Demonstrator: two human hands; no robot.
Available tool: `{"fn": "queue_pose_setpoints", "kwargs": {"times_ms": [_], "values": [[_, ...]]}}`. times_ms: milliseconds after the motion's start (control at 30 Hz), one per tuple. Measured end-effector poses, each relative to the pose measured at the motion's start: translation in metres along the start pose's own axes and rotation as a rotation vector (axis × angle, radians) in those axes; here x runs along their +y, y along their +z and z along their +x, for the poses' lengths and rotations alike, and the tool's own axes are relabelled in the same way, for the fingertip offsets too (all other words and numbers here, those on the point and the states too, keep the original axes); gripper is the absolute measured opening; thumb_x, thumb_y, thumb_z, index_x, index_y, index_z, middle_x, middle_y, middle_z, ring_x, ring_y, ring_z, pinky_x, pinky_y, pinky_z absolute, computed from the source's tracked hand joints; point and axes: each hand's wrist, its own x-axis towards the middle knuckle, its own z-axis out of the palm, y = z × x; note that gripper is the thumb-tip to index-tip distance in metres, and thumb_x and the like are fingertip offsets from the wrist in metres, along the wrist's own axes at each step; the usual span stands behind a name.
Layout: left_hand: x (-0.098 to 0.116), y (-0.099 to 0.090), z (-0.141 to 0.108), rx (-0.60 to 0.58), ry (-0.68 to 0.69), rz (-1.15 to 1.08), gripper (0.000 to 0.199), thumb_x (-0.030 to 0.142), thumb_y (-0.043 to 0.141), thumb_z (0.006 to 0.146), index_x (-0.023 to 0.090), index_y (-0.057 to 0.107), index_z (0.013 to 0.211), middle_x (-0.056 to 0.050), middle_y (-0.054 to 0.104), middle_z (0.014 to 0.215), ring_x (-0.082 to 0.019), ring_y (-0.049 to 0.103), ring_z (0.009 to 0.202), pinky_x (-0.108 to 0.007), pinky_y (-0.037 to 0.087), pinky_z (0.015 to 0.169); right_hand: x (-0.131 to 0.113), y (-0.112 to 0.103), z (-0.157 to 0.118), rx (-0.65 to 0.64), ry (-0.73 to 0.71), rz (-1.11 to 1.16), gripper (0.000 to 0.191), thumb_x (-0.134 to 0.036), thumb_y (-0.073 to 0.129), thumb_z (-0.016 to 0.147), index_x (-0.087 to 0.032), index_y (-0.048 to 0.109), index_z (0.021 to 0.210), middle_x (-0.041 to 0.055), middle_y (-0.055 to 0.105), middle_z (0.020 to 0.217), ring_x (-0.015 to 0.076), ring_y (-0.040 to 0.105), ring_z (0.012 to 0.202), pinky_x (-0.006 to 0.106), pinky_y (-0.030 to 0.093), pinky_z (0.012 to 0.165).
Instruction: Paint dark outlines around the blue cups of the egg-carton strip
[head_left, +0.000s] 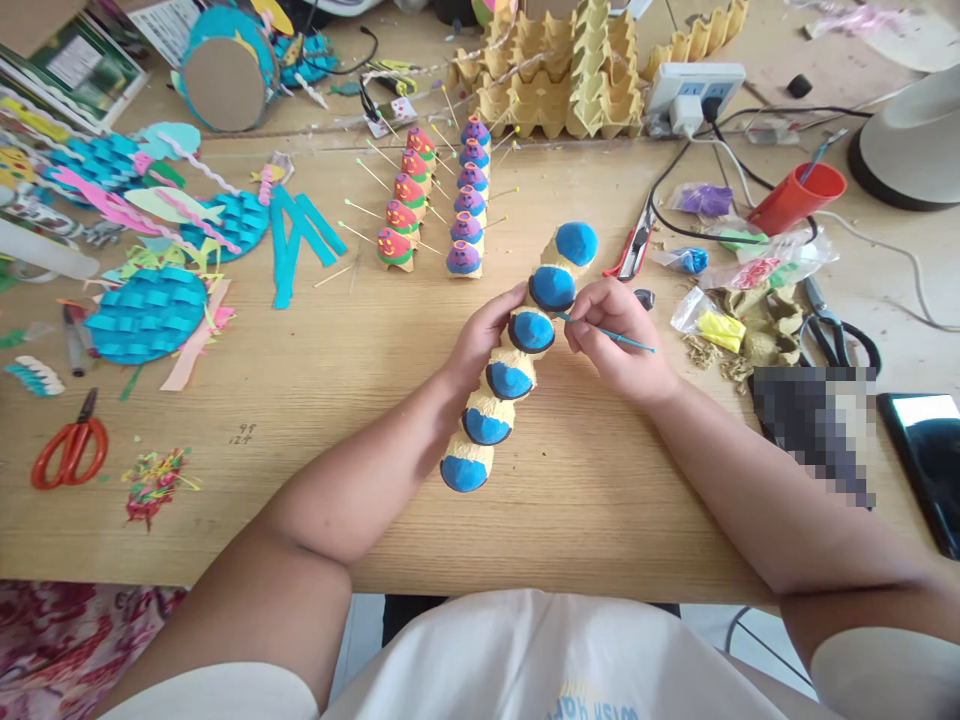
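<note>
My left hand (491, 330) grips an egg carton strip (512, 362) from its left side and keeps it slanted over the table. The strip is a row of several pale yellow bumps, each partly coated in blue, and most of the blue patches have a dark rim. Between the fingertips of my right hand (622, 345) is a thin blue stick tool (626, 341). Its tip meets the strip's right side near the second and third bumps from the far end. The left fingers are partly hidden behind the strip.
Red-and-green (401, 215) and purple-and-blue carton caterpillars (466, 215) stand ahead. Blue woven paper fish (146, 315) and orange scissors (71, 450) lie left. A red cup (799, 200), yellow clay packet (720, 328), black scissors (832, 330), utility knife (637, 240) and phone (926, 460) lie right.
</note>
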Motion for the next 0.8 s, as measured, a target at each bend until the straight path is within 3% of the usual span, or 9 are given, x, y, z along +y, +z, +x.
{"fn": "queue_pose_setpoints", "kwargs": {"times_ms": [167, 333, 567, 700, 800], "values": [[0.003, 0.002, -0.005, -0.026, -0.034, -0.032, 0.049, 0.077, 0.086, 0.072, 0.03, 0.071, 0.071, -0.004, 0.073, 0.07, -0.031, 0.078, 0.095, -0.04, 0.061, 0.08, 0.012, 0.0, 0.001, 0.102, -0.055, -0.028, 0.049, -0.076, 0.073, 0.089, -0.031, 0.054, 0.096, -0.0011, 0.055, 0.078, 0.0163, 0.051, 0.066, 0.035, 0.049, 0.062], [0.004, 0.002, -0.005, 0.003, -0.042, -0.024, 0.055, 0.081, 0.085, 0.071, 0.029, 0.069, 0.069, -0.004, 0.072, 0.066, -0.032, 0.079, 0.092, -0.041, 0.061, 0.077, 0.011, -0.003, 0.003, 0.234, -0.083, -0.145, 0.044, -0.069, 0.076, 0.091, -0.028, 0.058, 0.089, 0.001, 0.058, 0.082, 0.0161, 0.049, 0.069, 0.034, 0.046, 0.062], [0.002, 0.003, -0.002, -0.005, 0.016, -0.063, 0.044, 0.073, 0.086, 0.075, 0.031, 0.077, 0.079, -0.002, 0.079, 0.079, -0.026, 0.079, 0.092, -0.034, 0.06, 0.074, 0.008, -0.009, 0.005, 0.241, -0.207, -0.347, 0.035, -0.057, 0.075, 0.096, -0.027, 0.064, 0.082, 0.0058, 0.061, 0.089, 0.0215, 0.056, 0.083, 0.039, 0.052, 0.072], [0.001, 0.002, -0.001, 0.025, -0.01, -0.039, 0.043, 0.071, 0.084, 0.079, 0.029, 0.077, 0.082, -0.002, 0.081, 0.085, -0.024, 0.08, 0.096, -0.032, 0.06, 0.077, 0.008, -0.009, 0.003, 0.271, -0.286, -0.349, 0.033, -0.055, 0.073, 0.097, -0.028, 0.064, 0.082, 0.006, 0.061, 0.09, 0.0245, 0.061, 0.091, 0.047, 0.057, 0.087], [-0.002, -0.001, 0.0, -0.013, 0.047, -0.075, 0.034, 0.06, 0.087, 0.081, 0.027, 0.078, 0.084, 0.0, 0.082, 0.091, -0.019, 0.079, 0.094, -0.027, 0.059, 0.078, 0.005, -0.007, 0.001, 0.303, -0.344, -0.371, 0.028, -0.052, 0.074, 0.098, -0.029, 0.067, 0.085, 0.0061, 0.062, 0.092, 0.0267, 0.065, 0.097, 0.054, 0.057, 0.098]]}}
